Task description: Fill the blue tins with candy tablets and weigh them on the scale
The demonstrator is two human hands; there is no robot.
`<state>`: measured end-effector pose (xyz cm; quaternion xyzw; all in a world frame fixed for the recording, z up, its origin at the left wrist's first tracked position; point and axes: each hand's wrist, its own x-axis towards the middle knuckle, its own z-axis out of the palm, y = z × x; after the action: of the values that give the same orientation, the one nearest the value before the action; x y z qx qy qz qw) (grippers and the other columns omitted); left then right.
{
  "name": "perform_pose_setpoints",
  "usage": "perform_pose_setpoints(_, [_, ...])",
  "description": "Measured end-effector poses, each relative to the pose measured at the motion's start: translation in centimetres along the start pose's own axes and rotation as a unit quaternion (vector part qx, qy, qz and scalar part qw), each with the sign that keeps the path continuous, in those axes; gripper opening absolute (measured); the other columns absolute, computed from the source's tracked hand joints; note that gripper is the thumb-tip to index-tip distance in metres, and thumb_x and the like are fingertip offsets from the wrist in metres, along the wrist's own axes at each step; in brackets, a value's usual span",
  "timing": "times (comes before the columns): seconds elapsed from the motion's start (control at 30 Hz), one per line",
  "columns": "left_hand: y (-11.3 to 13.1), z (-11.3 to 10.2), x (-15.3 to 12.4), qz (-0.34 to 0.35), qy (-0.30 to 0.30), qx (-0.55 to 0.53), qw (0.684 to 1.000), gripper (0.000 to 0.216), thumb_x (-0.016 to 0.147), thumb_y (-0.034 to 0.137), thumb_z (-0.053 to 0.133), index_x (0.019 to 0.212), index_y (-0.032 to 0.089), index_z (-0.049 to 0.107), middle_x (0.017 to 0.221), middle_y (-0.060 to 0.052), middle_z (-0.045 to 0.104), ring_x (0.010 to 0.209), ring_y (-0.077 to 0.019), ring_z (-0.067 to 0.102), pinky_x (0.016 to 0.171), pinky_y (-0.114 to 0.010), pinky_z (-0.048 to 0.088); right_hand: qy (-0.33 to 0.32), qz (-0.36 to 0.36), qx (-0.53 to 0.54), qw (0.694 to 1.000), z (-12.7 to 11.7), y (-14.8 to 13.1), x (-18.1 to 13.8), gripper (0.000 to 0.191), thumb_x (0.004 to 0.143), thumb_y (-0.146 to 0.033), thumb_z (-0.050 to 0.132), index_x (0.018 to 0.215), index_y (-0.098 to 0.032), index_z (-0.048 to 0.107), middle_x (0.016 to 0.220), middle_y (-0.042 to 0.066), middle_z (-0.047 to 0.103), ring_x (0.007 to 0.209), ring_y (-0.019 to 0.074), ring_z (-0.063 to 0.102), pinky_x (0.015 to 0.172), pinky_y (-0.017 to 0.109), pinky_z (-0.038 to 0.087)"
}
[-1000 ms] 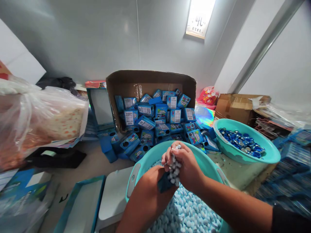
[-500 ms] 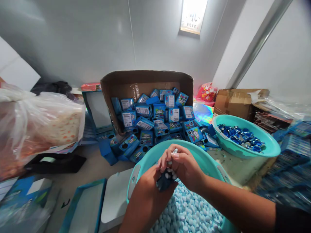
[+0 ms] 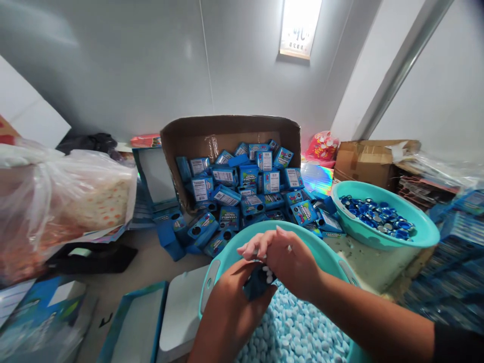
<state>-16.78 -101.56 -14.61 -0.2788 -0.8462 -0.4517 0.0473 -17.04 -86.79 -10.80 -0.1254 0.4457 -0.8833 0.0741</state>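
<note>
My left hand (image 3: 230, 297) is wrapped round a small dark blue box (image 3: 256, 283), held over a teal basin (image 3: 212, 280) full of pale blue and white candies (image 3: 295, 333). My right hand (image 3: 282, 254) sits just above the box's mouth, fingers curled, with a few candies (image 3: 269, 276) between palm and box. Both hands touch each other above the basin's near left part.
A tipped cardboard carton (image 3: 227, 132) spills several blue boxes (image 3: 242, 194) behind the basin. To the right a second teal basin (image 3: 416, 241) holds blue caps (image 3: 378, 217). A clear plastic bag (image 3: 56, 196) bulges at left. Flat blue trays (image 3: 132, 322) lie on the floor.
The handful of candies in my right hand has shrunk to a few as they went down into the box. My fingers have flattened over the box's mouth. The camera shifted slightly.
</note>
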Motion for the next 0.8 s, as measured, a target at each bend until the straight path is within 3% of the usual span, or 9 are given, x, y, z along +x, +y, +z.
perform_pose_setpoints(0.13, [-0.1,0.1,-0.2,-0.050,-0.017,-0.018,0.998,0.027,0.077,0.028,0.072,0.103,0.030,0.070,0.105,0.000,0.075,0.097,-0.0208,0.070,0.083,-0.033,0.058,-0.063,0.050,0.013,0.997,-0.4,-0.9,0.1,0.074,0.088,-0.079,0.029,0.082,-0.021,0.074,0.111,0.011,0.073,0.108,0.0257,0.064,0.103,0.044,0.042])
perform_pose_setpoints(0.27, [0.3,0.0,-0.1,-0.072,0.000,0.002,0.997,0.018,0.076,0.028,0.071,0.094,0.027,0.072,0.099,-0.003,0.075,0.093,-0.0229,0.070,0.080,-0.036,0.058,-0.096,0.065,0.040,0.992,-0.7,-1.6,0.2,0.092,0.072,-0.095,0.021,0.114,-0.030,0.069,0.127,0.009,0.069,0.131,0.0278,0.053,0.113,0.048,0.032])
perform_pose_setpoints(0.33, [0.3,-0.1,0.0,-0.057,0.022,0.008,0.998,0.013,0.076,0.029,0.071,0.088,0.025,0.072,0.095,-0.004,0.075,0.090,-0.0231,0.070,0.081,-0.037,0.058,-0.082,0.067,0.038,0.994,-0.8,-1.7,0.3,0.096,0.068,-0.098,0.018,0.118,-0.032,0.067,0.131,0.008,0.067,0.135,0.0277,0.050,0.114,0.049,0.030])
perform_pose_setpoints(0.43, [0.1,-0.2,0.0,-0.045,0.032,0.020,0.998,0.014,0.076,0.032,0.071,0.089,0.025,0.071,0.096,-0.004,0.074,0.090,-0.0231,0.070,0.081,-0.038,0.058,-0.083,0.058,0.000,0.995,-1.0,-1.9,0.4,0.095,0.073,-0.095,0.012,0.118,-0.031,0.067,0.135,0.006,0.065,0.136,0.0273,0.049,0.114,0.050,0.031])
perform_pose_setpoints(0.53, [0.0,-0.2,-0.1,-0.047,0.045,0.018,0.998,0.017,0.077,0.034,0.071,0.091,0.025,0.070,0.096,-0.003,0.074,0.090,-0.0224,0.070,0.080,-0.036,0.058,-0.079,-0.038,-0.175,0.981,-1.4,-2.3,0.2,0.082,0.087,-0.083,0.015,0.117,-0.028,0.068,0.130,0.008,0.066,0.131,0.0267,0.052,0.111,0.049,0.035])
perform_pose_setpoints(0.6, [0.0,-0.3,-0.2,-0.043,0.056,-0.006,0.997,0.019,0.080,0.036,0.070,0.096,0.026,0.070,0.098,-0.002,0.074,0.091,-0.0209,0.070,0.081,-0.034,0.057,-0.056,-0.117,-0.398,0.908,-1.7,-2.7,0.1,0.057,0.094,-0.068,0.037,0.109,-0.025,0.071,0.120,0.011,0.068,0.120,0.0267,0.057,0.104,0.047,0.039])
perform_pose_setpoints(0.7, [-0.1,-0.4,-0.2,-0.051,0.064,-0.027,0.996,0.022,0.084,0.036,0.067,0.104,0.029,0.069,0.103,0.000,0.073,0.095,-0.0187,0.068,0.083,-0.032,0.056,-0.036,-0.124,-0.655,0.745,-2.1,-2.9,0.0,0.020,0.092,-0.037,0.062,0.095,-0.022,0.073,0.100,0.008,0.068,0.096,0.0226,0.060,0.091,0.043,0.042])
perform_pose_setpoints(0.73, [-0.2,-0.4,-0.2,-0.058,0.065,-0.023,0.996,0.023,0.084,0.037,0.066,0.106,0.030,0.069,0.104,0.000,0.073,0.097,-0.0188,0.068,0.084,-0.032,0.055,-0.035,-0.108,-0.694,0.711,-2.2,-2.9,0.0,0.014,0.092,-0.032,0.063,0.091,-0.021,0.073,0.095,0.006,0.068,0.091,0.0211,0.060,0.088,0.042,0.041])
perform_pose_setpoints(0.8, [-0.3,-0.4,-0.1,-0.068,0.066,-0.011,0.995,0.024,0.084,0.037,0.067,0.107,0.030,0.069,0.106,0.000,0.072,0.099,-0.0200,0.068,0.086,-0.034,0.054,-0.034,-0.082,-0.729,0.679,-2.2,-2.6,0.0,0.013,0.092,-0.023,0.063,0.084,-0.020,0.073,0.088,0.004,0.067,0.085,0.0190,0.060,0.084,0.040,0.040])
